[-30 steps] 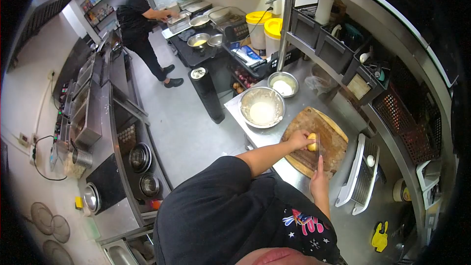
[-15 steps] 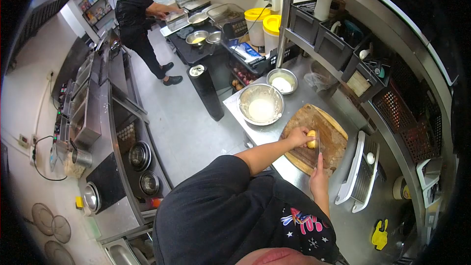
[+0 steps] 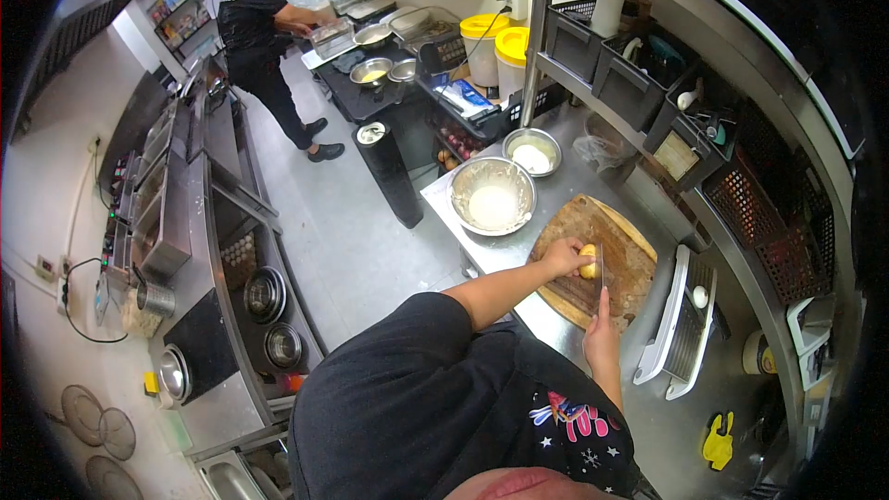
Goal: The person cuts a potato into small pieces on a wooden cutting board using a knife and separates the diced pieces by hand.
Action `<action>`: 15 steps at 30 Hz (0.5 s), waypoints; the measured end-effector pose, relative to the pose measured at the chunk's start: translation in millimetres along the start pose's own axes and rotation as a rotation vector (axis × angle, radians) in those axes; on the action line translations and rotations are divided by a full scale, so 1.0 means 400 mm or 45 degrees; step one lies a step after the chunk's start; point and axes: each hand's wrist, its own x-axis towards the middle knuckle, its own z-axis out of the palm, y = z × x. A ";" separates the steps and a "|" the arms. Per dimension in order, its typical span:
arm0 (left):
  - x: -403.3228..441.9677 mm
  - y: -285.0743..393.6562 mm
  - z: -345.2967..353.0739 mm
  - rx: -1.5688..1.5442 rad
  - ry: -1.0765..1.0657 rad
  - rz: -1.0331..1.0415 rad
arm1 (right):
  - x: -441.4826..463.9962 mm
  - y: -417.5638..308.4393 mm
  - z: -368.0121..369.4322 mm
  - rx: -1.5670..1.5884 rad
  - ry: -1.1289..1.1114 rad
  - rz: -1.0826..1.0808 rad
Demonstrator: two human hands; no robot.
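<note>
On a wooden cutting board (image 3: pixel 632 285), in the head view, a rounded yellow piece of food (image 3: pixel 588 261), possibly a potato, is gripped by the curled fingers of the left hand (image 3: pixel 563 259). A knife (image 3: pixel 600 268) is held upon it by the right hand (image 3: pixel 602 326), its fingers closed around the handle; how deep the blade sits cannot be told. Beyond the board, pale mixture is held in a large metal bowl (image 3: pixel 468 187), with a smaller bowl (image 3: pixel 553 156) just beside it.
</note>
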 end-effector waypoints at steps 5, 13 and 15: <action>-0.006 0.011 -0.005 0.034 -0.040 -0.015 | -0.002 0.000 -0.001 -0.002 -0.018 0.020; 0.002 0.004 -0.004 0.033 -0.038 -0.018 | 0.001 -0.019 -0.015 -0.011 -0.085 0.113; -0.005 0.013 -0.006 0.035 -0.037 -0.026 | 0.002 -0.008 -0.004 0.003 -0.049 0.080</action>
